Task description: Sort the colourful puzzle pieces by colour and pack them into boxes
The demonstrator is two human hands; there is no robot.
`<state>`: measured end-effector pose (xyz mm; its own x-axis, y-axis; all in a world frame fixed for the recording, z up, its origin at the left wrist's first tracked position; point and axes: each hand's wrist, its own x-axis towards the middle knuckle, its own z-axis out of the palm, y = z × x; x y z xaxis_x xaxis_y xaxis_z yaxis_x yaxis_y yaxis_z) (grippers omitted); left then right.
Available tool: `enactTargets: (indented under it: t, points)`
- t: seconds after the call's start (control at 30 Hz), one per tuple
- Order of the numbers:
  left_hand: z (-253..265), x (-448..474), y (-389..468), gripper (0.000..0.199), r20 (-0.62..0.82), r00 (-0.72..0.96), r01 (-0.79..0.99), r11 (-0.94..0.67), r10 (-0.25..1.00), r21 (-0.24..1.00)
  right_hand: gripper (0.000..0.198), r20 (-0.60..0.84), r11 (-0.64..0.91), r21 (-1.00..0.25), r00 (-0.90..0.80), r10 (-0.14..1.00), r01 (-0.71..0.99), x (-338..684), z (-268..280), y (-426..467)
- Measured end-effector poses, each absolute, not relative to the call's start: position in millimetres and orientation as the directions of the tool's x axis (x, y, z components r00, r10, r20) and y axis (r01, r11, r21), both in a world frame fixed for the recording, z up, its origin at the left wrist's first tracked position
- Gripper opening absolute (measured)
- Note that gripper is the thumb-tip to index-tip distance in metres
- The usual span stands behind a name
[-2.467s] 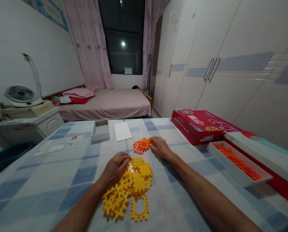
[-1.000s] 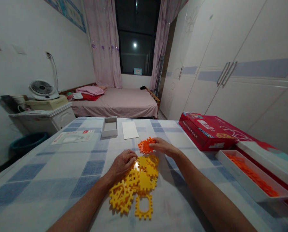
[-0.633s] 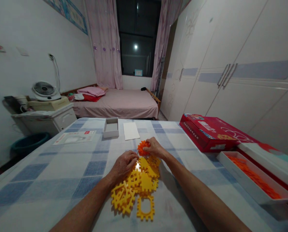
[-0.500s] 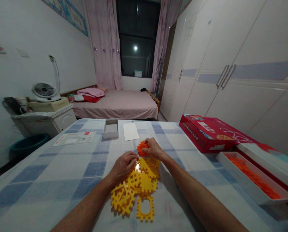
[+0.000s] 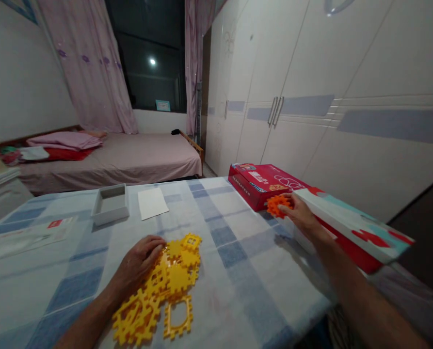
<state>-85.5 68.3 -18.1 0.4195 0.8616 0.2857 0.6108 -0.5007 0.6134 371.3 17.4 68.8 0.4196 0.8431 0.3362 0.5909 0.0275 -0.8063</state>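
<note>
My right hand (image 5: 299, 213) grips a few orange toothed building pieces (image 5: 279, 206) between thumb and fingers, raised beside the red box at the right. My left hand (image 5: 143, 257) lies along the left edge of a heap of yellow toothed building pieces (image 5: 178, 278), its fingers loosely bent and touching the heap. Some yellow pieces are solid squares and others have window-like cutouts. One yellow frame piece (image 5: 166, 317) with an oval opening sits flat at the near end of the heap. My right forearm hides most of the white tray below it.
A red box (image 5: 246, 190) stands at the table's far right, with a red-and-white lid or box part (image 5: 350, 225) beside it. A grey-white open box (image 5: 110, 213) and a white card (image 5: 152, 202) lie farther back on the checked tablecloth (image 5: 234, 271). A printed sheet (image 5: 30, 238) is at left.
My right hand has carried the orange pieces from above the yellow heap to the right, beside the red box. My left hand stays at the heap. The view has turned right.
</note>
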Motion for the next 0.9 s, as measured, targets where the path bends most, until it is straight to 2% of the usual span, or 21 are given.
enactTargets:
  t: [0.1,0.17,0.27,0.33,0.5,0.67,0.9]
  points:
    - [-19,-87,69,0.037,0.286,0.417,0.618,-0.500,0.863,0.606,0.039,0.296,-0.129,-0.732,0.483,0.824,0.669,426,58,2]
    - [-19,-87,68,0.038,0.286,0.416,0.621,-0.499,0.863,0.604,0.037,0.306,-0.199,-0.635,0.480,0.822,0.746,448,49,-4]
    - [-19,-87,67,0.038,0.278,0.415,0.626,-0.494,0.866,0.603,0.039,0.378,-0.263,-0.445,0.446,0.811,0.856,460,39,-13]
    - [-20,-88,67,0.038,0.275,0.411,0.632,-0.490,0.869,0.601,0.044,0.406,-0.253,-0.370,0.401,0.821,0.894,459,36,-18]
    - [-19,-88,68,0.037,0.303,0.405,0.634,-0.504,0.862,0.586,0.053,0.317,-0.123,-0.336,0.236,0.919,0.934,451,36,-32]
    - [-16,-86,66,0.038,0.319,0.397,0.634,-0.509,0.860,0.582,0.047,0.282,-0.203,-0.241,0.268,0.921,0.949,465,26,-49]
    - [-18,-87,69,0.039,0.317,0.395,0.648,-0.506,0.862,0.569,0.044,0.268,-0.193,-0.132,0.222,0.938,0.972,464,22,-45]
